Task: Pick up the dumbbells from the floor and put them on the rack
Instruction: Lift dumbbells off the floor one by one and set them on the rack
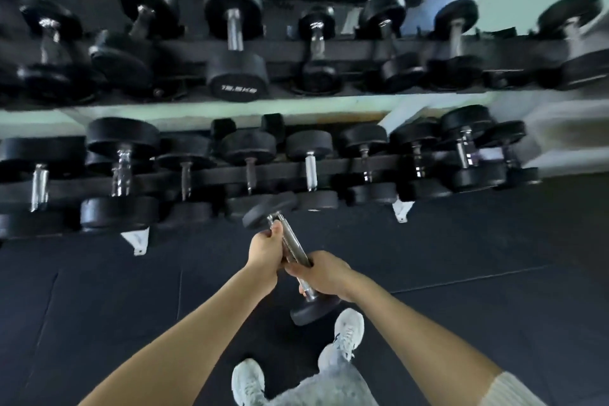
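Grey trousers [329, 386] and white trainers [349, 330] on black rubber floor [115, 306]. Just ahead, left hand [265, 250] and right hand [324, 272] both wrapped tight round the chrome handle [291, 242] of a tilted dumbbell [263, 212], left farther up. Beyond, two-tier rack [230, 109] loaded with other dumbbells [235, 39].

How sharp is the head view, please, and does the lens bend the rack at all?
Head view: the left hand, right hand and the dumbbell they grip are fairly sharp; the rack is smeared by motion blur, worst at top and left; the wide lens bows it toward the edges; bright glints sit on the chrome handles.
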Available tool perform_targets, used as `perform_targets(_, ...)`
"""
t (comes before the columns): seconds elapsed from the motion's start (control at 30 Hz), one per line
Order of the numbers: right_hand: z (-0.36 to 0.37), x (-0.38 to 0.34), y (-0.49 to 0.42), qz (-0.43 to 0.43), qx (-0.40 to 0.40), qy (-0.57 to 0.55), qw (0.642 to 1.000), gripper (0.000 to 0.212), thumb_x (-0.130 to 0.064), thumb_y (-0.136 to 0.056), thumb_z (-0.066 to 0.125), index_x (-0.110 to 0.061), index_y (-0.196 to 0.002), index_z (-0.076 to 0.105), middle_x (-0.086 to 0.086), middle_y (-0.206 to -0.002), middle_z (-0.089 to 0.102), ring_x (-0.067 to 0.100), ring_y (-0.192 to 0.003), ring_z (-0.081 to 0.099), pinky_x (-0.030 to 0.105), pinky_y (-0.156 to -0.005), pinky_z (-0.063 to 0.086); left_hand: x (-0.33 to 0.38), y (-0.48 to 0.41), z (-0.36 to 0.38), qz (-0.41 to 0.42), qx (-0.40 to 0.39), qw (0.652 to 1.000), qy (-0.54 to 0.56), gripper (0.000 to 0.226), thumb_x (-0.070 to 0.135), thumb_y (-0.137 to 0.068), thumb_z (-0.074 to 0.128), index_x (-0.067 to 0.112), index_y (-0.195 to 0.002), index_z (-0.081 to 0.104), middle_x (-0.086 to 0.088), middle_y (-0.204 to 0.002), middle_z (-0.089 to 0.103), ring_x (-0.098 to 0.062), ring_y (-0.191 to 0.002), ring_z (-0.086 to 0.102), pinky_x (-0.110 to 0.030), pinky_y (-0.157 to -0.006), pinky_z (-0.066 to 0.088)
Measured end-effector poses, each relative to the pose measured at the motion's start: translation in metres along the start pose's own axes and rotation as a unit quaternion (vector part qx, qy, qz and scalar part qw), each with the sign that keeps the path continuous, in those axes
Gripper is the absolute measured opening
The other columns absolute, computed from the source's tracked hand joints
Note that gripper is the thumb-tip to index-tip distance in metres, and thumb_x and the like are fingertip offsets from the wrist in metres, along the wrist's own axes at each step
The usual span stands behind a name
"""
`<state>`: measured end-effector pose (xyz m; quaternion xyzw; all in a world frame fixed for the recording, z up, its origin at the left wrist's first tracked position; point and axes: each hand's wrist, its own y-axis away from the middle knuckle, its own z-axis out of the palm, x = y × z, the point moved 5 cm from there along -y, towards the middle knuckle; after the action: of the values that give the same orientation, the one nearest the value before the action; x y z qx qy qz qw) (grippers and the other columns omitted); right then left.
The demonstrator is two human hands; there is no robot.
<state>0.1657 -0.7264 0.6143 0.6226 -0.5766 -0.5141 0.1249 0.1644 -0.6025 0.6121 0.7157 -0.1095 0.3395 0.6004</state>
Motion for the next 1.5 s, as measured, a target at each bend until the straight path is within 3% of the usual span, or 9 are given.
perform_targets(0.17, -0.102, 0.037, 0.025, -0.014, 0.045, -0.045, 0.998, 0.037, -0.055, -0.086, 0.048, -0.022, -0.071, 0.059, -0.002, -0.085, 0.073, 0.021, -0.084, 0.067, 0.036, -0.083, 0.049, 0.060, 0.013, 0.102, 0.034, -0.045, 0.998, -0.033, 0.034, 0.034, -0.097, 0.043, 0.007, -0.083, 0.057, -0.008, -0.076, 0.062, -0.023, -0.066, 0.062, -0.035, -0.065, 0.055)
perform_targets(0.27, -0.163, 0.068, 0.033, -0.032, 0.059, -0.072, 0.995, 0.027, -0.048, -0.083, 0.051, -0.027, -0.068, 0.057, -0.002, -0.081, 0.070, 0.020, -0.088, 0.067, 0.041, -0.092, 0.050, 0.090, 0.016, 0.168, 0.048, -0.070, 0.996, -0.032, 0.030, 0.033, -0.097, 0.045, 0.006, -0.093, 0.059, -0.011, -0.086, 0.066, -0.026, -0.076, 0.067, -0.038, -0.074, 0.057)
perform_targets(0.4, -0.242, 0.110, 0.033, -0.043, 0.090, -0.074, 0.992, 0.031, -0.051, -0.077, 0.052, -0.022, -0.069, 0.061, -0.003, -0.076, 0.068, 0.021, -0.083, 0.067, 0.044, -0.092, 0.051, 0.127, 0.023, 0.250, 0.077, -0.079, 0.993, -0.038, 0.032, 0.033, -0.097, 0.045, 0.011, -0.076, 0.056, -0.012, -0.086, 0.065, -0.034, -0.090, 0.066, -0.050, -0.092, 0.053)
perform_targets(0.6, -0.354, 0.158, 0.032, -0.039, 0.130, -0.090, 0.987, 0.036, -0.045, -0.083, 0.055, -0.023, -0.055, 0.046, -0.008, -0.056, 0.049, 0.012, -0.057, 0.048, 0.032, -0.066, 0.040, 0.184, 0.020, 0.362, 0.094, -0.108, 0.988, -0.059, 0.034, 0.033, -0.097, 0.044, 0.008, -0.078, 0.057, -0.012, -0.083, 0.065, -0.033, -0.085, 0.065, -0.049, -0.093, 0.052)
perform_targets(0.8, -0.452, 0.197, 0.004, -0.024, 0.174, -0.126, 0.976, 0.030, -0.044, -0.086, 0.054, -0.015, -0.080, 0.059, 0.000, -0.078, 0.062, 0.021, -0.078, 0.060, 0.037, -0.078, 0.049, 0.243, -0.016, 0.467, 0.121, -0.132, 0.980, -0.086, 0.029, 0.032, -0.097, 0.044, 0.006, -0.094, 0.056, -0.012, -0.088, 0.065, -0.034, -0.090, 0.065, -0.045, -0.087, 0.055)
perform_targets(0.93, -0.513, 0.219, -0.023, -0.004, 0.215, -0.168, 0.962, 0.028, -0.045, -0.088, 0.054, -0.019, -0.079, 0.058, -0.002, -0.077, 0.059, 0.017, -0.074, 0.056, 0.029, -0.064, 0.041, 0.284, -0.053, 0.535, 0.132, -0.156, 0.970, -0.131, 0.034, 0.033, -0.096, 0.047, 0.002, -0.093, 0.059, -0.015, -0.090, 0.067, -0.033, -0.083, 0.066, -0.045, -0.082, 0.056)
perform_targets(1.07, -0.573, 0.242, -0.056, 0.041, 0.231, -0.205, 0.950, 0.041, -0.051, -0.083, 0.055, -0.014, -0.099, 0.063, 0.005, -0.098, 0.068, 0.024, -0.093, 0.065, 0.035, -0.077, 0.049, 0.323, -0.090, 0.600, 0.139, -0.170, 0.961, -0.166, 0.039, 0.030, -0.096, 0.047, -0.004, -0.110, 0.058, -0.021, -0.106, 0.064, -0.033, -0.092, 0.064, -0.039, -0.073, 0.056)
perform_targets(1.27, -0.662, 0.275, -0.098, 0.048, 0.226, -0.224, 0.947, 0.039, -0.046, -0.088, 0.055, -0.011, -0.103, 0.064, 0.007, -0.097, 0.067, 0.025, -0.092, 0.064, 0.038, -0.081, 0.049, 0.371, -0.138, 0.686, 0.126, -0.170, 0.956, -0.205, 0.042, 0.037, -0.094, 0.048, -0.002, -0.105, 0.059, -0.023, -0.111, 0.067, -0.039, -0.098, 0.067, -0.049, -0.088, 0.055)
perform_targets(1.5, -0.757, 0.329, -0.165, 0.058, 0.220, -0.189, 0.955, 0.039, -0.049, -0.085, 0.056, -0.011, -0.096, 0.060, 0.003, -0.091, 0.064, 0.020, -0.085, 0.061, 0.033, -0.075, 0.046, 0.408, -0.191, 0.781, 0.115, -0.146, 0.967, -0.177, 0.034, 0.032, -0.097, 0.046, 0.005, -0.114, 0.057, -0.015, -0.104, 0.063, -0.032, -0.092, 0.065, -0.043, -0.087, 0.055)
